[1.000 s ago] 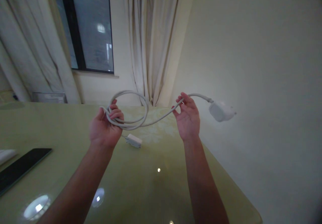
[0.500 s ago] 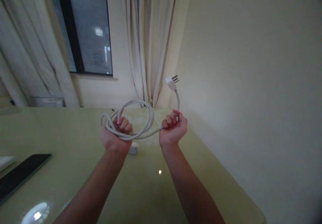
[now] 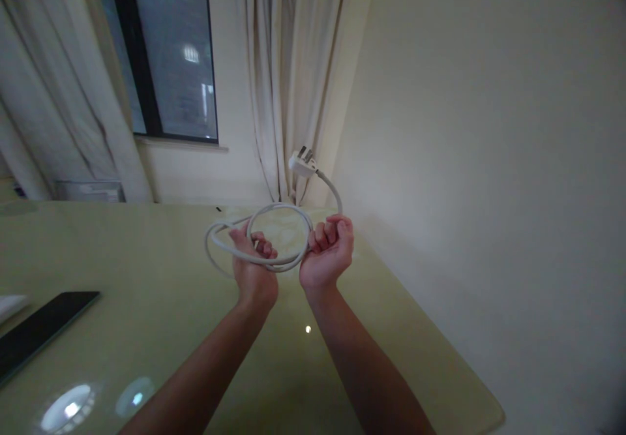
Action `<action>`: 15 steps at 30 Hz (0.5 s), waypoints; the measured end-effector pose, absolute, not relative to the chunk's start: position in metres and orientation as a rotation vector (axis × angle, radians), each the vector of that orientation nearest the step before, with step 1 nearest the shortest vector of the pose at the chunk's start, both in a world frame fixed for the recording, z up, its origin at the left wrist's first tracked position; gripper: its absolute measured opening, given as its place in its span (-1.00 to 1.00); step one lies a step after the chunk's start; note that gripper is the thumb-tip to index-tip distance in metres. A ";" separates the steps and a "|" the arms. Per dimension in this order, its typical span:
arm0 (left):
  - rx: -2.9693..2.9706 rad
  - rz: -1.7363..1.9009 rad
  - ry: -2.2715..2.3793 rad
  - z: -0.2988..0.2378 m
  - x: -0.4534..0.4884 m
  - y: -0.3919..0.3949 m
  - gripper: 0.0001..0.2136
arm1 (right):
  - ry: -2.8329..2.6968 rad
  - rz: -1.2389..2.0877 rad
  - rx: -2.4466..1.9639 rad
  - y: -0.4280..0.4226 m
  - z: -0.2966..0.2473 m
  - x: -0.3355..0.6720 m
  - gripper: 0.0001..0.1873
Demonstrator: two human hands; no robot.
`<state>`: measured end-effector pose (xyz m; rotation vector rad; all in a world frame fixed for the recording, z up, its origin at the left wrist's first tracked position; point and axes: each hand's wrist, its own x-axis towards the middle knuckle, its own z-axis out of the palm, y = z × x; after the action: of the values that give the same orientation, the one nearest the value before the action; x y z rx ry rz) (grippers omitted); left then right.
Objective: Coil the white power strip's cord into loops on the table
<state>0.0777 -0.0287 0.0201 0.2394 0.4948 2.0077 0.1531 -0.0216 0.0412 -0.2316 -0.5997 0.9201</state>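
A white power cord [image 3: 280,206] hangs in loose loops above the table, between my two hands. My left hand [image 3: 255,265] is closed around the loops, with the fingers curled and the cord running across the palm. My right hand [image 3: 327,252] grips the cord close to its plug end, fingers folded over it. From that fist a short length bends up and to the left, ending in a white plug [image 3: 303,162] with its metal prongs pointing up. The other end of the cord is hidden behind my left hand.
A pale, glossy green table [image 3: 161,265] spreads below, with a rounded corner at the lower right. On its left lie a flat black object [image 3: 44,330] and part of a white item [image 3: 10,306]. A wall borders the right side; curtains [image 3: 293,83] and a window [image 3: 176,50] stand behind.
My left hand has moved right with the loops, closer to my right hand. The plug has swung left, its prongs turning upward. A white block behind my left wrist no longer shows.
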 end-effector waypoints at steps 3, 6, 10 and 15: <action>0.280 1.932 0.466 0.023 0.078 -0.031 -0.74 | -0.533 0.918 -0.219 -0.021 0.043 0.155 -0.73; 0.250 1.811 0.369 0.030 0.067 -0.032 -0.69 | -0.516 0.979 -0.271 -0.016 0.044 0.158 -0.54; 0.210 1.791 0.309 0.044 0.038 -0.029 -0.62 | -0.506 1.194 -0.328 -0.004 0.046 0.168 -0.57; 0.133 1.882 0.248 0.059 -0.003 -0.021 -0.60 | -0.452 1.282 -0.414 0.012 0.053 0.190 -0.51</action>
<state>-0.0030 -0.0213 0.0588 0.1332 0.2481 1.8820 0.1904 0.0118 0.0531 -0.4141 -0.4519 1.2816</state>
